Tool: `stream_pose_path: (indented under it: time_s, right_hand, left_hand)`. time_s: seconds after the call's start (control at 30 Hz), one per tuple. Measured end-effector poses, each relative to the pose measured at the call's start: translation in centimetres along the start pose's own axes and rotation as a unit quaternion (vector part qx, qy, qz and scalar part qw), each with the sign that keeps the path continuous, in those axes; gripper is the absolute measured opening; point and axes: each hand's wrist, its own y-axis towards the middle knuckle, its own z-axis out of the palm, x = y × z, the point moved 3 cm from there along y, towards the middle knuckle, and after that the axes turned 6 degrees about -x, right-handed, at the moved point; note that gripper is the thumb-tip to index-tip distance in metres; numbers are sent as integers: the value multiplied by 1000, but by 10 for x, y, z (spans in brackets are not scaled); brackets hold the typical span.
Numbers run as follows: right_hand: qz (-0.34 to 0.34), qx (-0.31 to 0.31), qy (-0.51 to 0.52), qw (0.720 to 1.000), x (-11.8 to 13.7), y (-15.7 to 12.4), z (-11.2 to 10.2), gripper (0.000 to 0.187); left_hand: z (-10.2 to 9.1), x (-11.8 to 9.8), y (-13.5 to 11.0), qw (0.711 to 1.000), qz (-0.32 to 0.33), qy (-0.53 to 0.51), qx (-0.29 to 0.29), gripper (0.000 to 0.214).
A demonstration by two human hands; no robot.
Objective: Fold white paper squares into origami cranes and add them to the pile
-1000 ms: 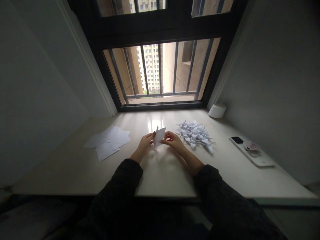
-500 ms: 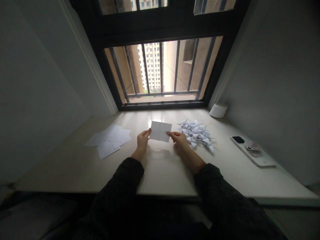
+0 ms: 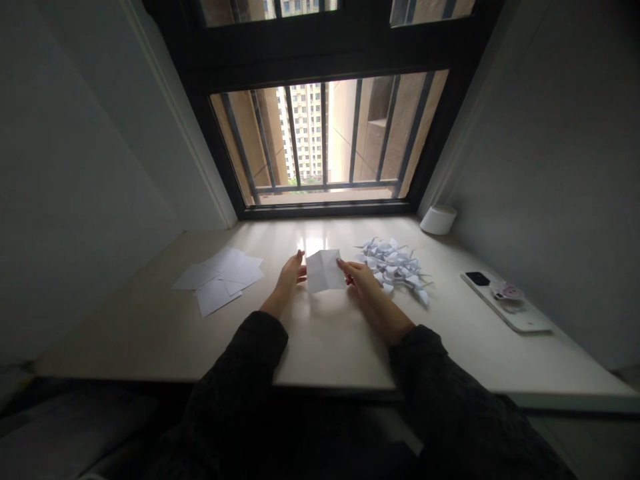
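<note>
A small white sheet of paper [image 3: 324,270] with fold creases is held just above the pale table [image 3: 325,340], between my two hands. My left hand [image 3: 291,277] touches its left edge with fingers stretched out. My right hand [image 3: 359,277] pinches the sheet's right edge between thumb and fingers. Both forearms wear dark sleeves.
A pile of folded white paper cranes [image 3: 395,265] lies right of my hands. Several loose white sheets [image 3: 220,279] lie at the left. A phone with a round charm [image 3: 505,299] rests at the right, a white round object [image 3: 437,220] near the barred window [image 3: 325,143].
The folded paper was opened out flat between both hands, then turned and lowered towards the table. My left fingers loosened from a pinch.
</note>
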Motion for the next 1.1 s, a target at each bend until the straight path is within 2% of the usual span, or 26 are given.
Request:
stream_pose_path:
  time_s: [0.1, 0.2, 0.3, 0.4, 0.57, 0.87, 1.1]
  right_hand:
    - [31, 13, 15, 999, -4, 0, 2, 50]
    - [59, 9, 44, 997, -5, 0, 3, 49]
    - [85, 5, 91, 992, -3, 0, 4, 48]
    - [107, 12, 150, 983, 1, 0, 6, 46]
    - [86, 10, 184, 979, 3, -1, 7, 59]
    - [23, -22, 128, 991, -2, 3, -1, 59]
    - [3, -5, 119, 993, 0, 0, 2, 56]
  left_hand:
    - [0, -1, 0, 998, -40, 4, 49, 54]
    - [-3, 0, 3, 997, -56, 12, 60, 46]
    - [-5, 3, 6, 997, -62, -5, 50, 47]
    - [-7, 6, 9, 998, -56, -34, 17, 50]
    - [-6, 9, 7, 997, -53, -55, -16, 50]
    - [2, 4, -2, 996, -60, 12, 61, 47]
    - [1, 2, -5, 998, -43, 31, 44, 46]
